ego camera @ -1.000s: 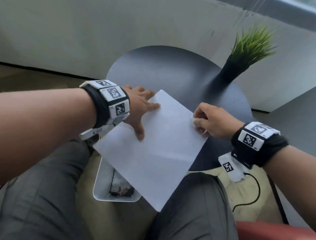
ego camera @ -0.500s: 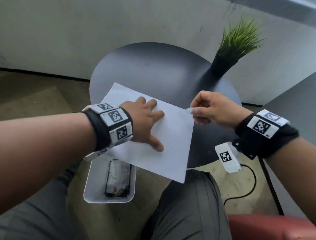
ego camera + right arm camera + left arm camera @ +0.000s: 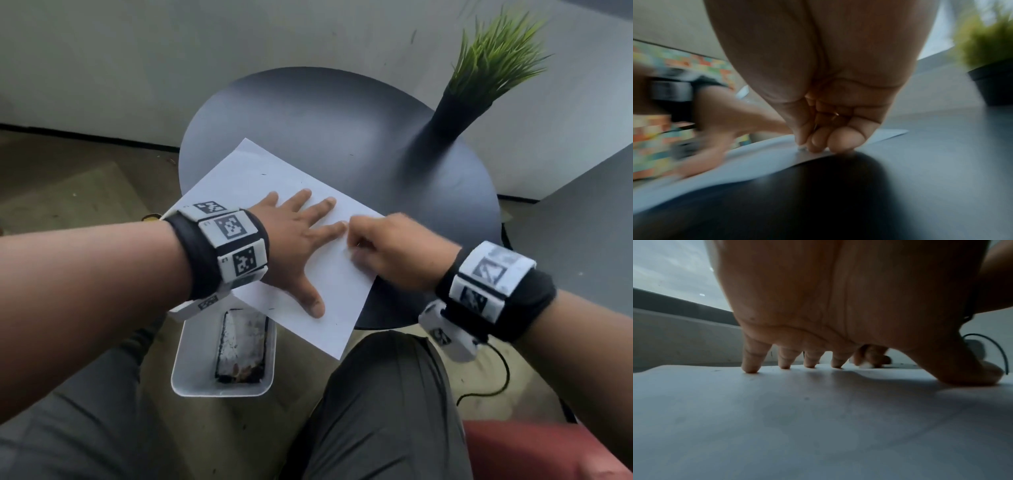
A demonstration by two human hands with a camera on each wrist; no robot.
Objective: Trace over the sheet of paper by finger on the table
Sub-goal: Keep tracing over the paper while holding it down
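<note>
Paper pinned flat on the counter

The left hand (image 3: 294, 240), fingers spread, presses the paper (image 3: 260, 178) onto the round counter (image 3: 308, 113); the right hand (image 3: 387, 253), fingers curled, touches the paper's right edge, seemingly pinching something small and white, though blurred.

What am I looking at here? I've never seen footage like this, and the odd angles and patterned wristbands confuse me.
It is a person, not a machine, wearing one camera on the head and one on each wrist. The head view looks down at a round dark table holding a white sheet of paper and a potted grass plant. The left hand lies flat with spread fingers, pinning the sheet; its wrist view shows the fingertips pressing down. The right hand is curled at the sheet's right edge, with something small and whitish at its fingertips; what it is I cannot tell. Below the table sits a white tray.
</note>
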